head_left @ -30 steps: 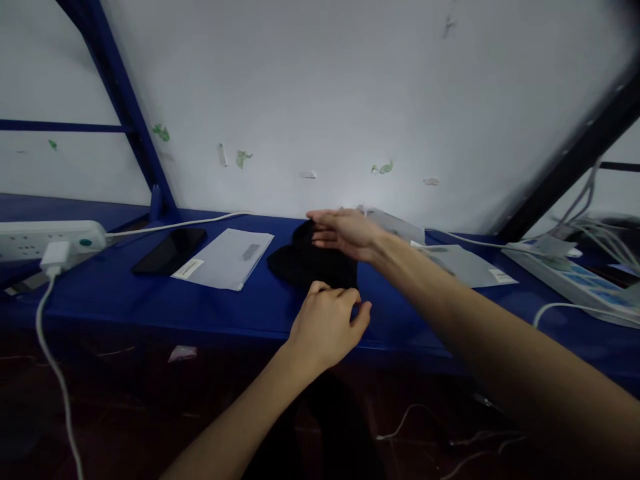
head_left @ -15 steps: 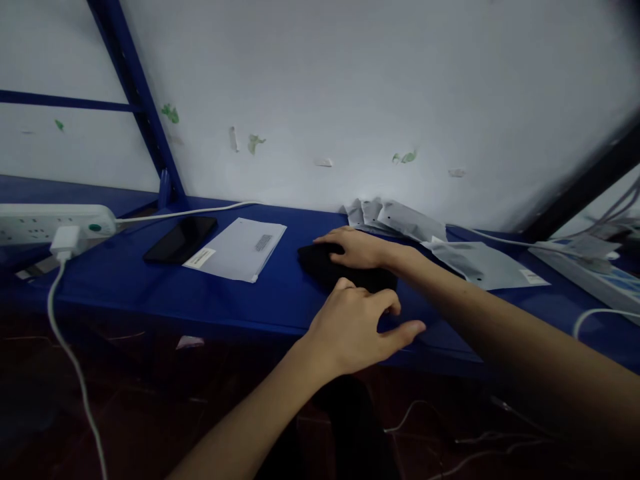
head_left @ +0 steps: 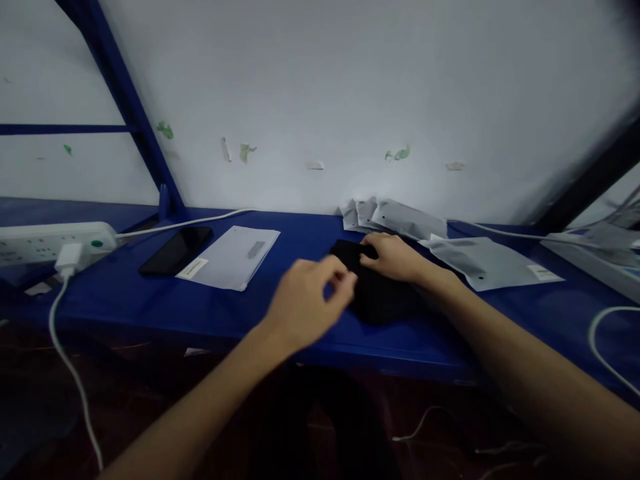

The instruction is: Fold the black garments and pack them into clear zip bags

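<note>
My right hand (head_left: 395, 257) presses flat on the black cloth (head_left: 377, 297); my left hand (head_left: 305, 303) hovers beside it, fingers curled, grip unclear through blur.
The cloth lies on the blue shelf (head_left: 280, 313), long axis toward the wall. Grey pouches (head_left: 493, 263) right, white envelope (head_left: 230, 257) and phone (head_left: 175, 250) left. Cloth outline indistinct.

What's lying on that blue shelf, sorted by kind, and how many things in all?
Black cloth item, under the right hand, left hand beside: 1
Black phone: 1
White envelope: 1
Silver pouches, stack and single: at least 4
White power strip: 1
Total: at least 8
</note>
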`<state>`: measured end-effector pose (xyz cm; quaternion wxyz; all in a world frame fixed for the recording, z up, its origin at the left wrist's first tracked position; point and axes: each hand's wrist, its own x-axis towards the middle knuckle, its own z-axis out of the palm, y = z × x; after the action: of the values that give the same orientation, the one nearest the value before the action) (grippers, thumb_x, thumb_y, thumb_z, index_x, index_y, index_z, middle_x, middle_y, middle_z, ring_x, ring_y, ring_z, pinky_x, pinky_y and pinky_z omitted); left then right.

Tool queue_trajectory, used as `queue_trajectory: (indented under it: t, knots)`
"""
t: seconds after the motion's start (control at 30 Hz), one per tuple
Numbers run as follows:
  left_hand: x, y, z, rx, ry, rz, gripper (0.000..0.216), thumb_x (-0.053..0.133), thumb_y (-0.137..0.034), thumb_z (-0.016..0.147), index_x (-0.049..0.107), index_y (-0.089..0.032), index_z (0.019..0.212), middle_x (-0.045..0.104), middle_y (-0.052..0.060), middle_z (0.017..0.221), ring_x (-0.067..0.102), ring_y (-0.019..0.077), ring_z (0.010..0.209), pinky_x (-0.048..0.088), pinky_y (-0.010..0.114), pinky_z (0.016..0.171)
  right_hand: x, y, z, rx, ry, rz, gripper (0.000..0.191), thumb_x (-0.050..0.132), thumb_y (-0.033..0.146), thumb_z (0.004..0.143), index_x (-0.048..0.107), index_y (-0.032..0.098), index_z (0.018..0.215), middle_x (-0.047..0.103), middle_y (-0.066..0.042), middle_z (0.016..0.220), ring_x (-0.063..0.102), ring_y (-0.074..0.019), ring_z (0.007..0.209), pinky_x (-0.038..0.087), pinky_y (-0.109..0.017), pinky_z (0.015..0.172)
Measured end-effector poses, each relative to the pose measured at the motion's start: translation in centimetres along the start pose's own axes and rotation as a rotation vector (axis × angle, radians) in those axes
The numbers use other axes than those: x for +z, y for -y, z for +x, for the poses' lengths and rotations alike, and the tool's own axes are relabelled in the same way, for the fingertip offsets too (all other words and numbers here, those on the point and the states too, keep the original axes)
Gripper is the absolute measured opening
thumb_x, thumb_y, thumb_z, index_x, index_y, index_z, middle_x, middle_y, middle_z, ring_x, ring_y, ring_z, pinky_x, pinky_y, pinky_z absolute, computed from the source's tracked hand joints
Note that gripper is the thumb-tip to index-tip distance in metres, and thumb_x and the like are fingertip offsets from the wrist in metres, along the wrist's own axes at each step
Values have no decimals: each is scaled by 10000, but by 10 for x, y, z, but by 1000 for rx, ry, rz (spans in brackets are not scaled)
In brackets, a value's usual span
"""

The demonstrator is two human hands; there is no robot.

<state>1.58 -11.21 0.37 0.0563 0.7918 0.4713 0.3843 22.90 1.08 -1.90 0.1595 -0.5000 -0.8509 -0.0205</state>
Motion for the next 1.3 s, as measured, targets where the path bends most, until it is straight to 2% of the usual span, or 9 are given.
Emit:
queue_trajectory:
  t: [0.1, 0.2, 0.27, 0.4, 0.53, 0.63, 0.83, 1.1, 1.3]
  knots:
    - [-37, 38, 21, -198, -44, 274, 208, 510, -361, 939, 654, -211, 941, 749, 65, 920, 682, 244, 889, 488, 389, 843, -6, 5, -5, 35, -16, 74, 290, 556, 302, 881, 683, 147, 1091, 730, -148, 1069, 678, -281, 987, 482, -378, 899]
    - [-65, 79, 33, -381, 152, 534, 356, 540, -489, 889, 663, -183, 1022, 732, 137, 977, 664, 333, 969, 487, 432, 835, -12, 7, -8, 54, -24, 127, 295, 556, 272, 885, 682, 135, 1114, 730, -154, 1091, 674, -291, 1003, 479, -372, 894]
    - [-71, 97, 34, -435, 326, 553, 415, 558, -511, 856, 670, -173, 1069, 733, 131, 956, 666, 343, 972, 496, 428, 836, -15, 7, -9, 39, -16, 155, 293, 530, 266, 912, 689, 135, 1120, 724, -155, 1131, 664, -291, 1049, 467, -370, 924]
    - [-61, 100, 36, -310, 394, 452, 344, 537, -360, 841, 686, -208, 1111, 709, 107, 1172, 631, 311, 1112, 471, 412, 951, -15, 4, -8, 14, 26, 220, 305, 475, 329, 980, 723, 171, 1061, 736, -131, 1099, 672, -271, 1013, 464, -365, 915]
    - [-41, 89, 49, -160, 444, 327, 304, 535, -272, 807, 714, -234, 1050, 713, 63, 1206, 634, 274, 1135, 442, 384, 1009, -14, -1, -8, 0, 36, 259, 263, 551, 372, 960, 745, 203, 1018, 737, -114, 1098, 662, -272, 1043, 461, -362, 945]
    - [-26, 89, 59, -99, 422, 240, 268, 549, -278, 819, 723, -229, 1015, 728, 58, 1164, 648, 256, 1108, 450, 369, 999, -14, -5, -8, -2, 54, 277, 240, 588, 359, 941, 750, 220, 1051, 737, -105, 1131, 651, -283, 1093, 462, -383, 979]
    - [-5, 97, 60, -114, 314, 39, 164, 597, -305, 842, 723, -234, 919, 745, 49, 1108, 672, 220, 1053, 467, 377, 995, -14, -7, -9, 0, 72, 284, 259, 622, 326, 914, 740, 224, 1121, 729, -96, 1186, 651, -291, 1115, 474, -405, 990]
    - [-2, 95, 56, -183, 258, 11, 149, 625, -317, 840, 725, -226, 902, 759, 52, 1086, 683, 239, 1045, 479, 388, 967, -21, -2, -14, -3, 115, 301, 212, 597, 254, 861, 713, 212, 1033, 747, -71, 1014, 678, -242, 887, 499, -345, 802]
    - [2, 89, 53, -155, 262, 48, 151, 637, -319, 824, 743, -242, 899, 764, 26, 1052, 686, 231, 995, 494, 366, 897, -23, 5, -16, -4, 112, 258, 204, 572, 190, 808, 666, 209, 987, 735, -59, 1005, 669, -219, 868, 475, -302, 749]
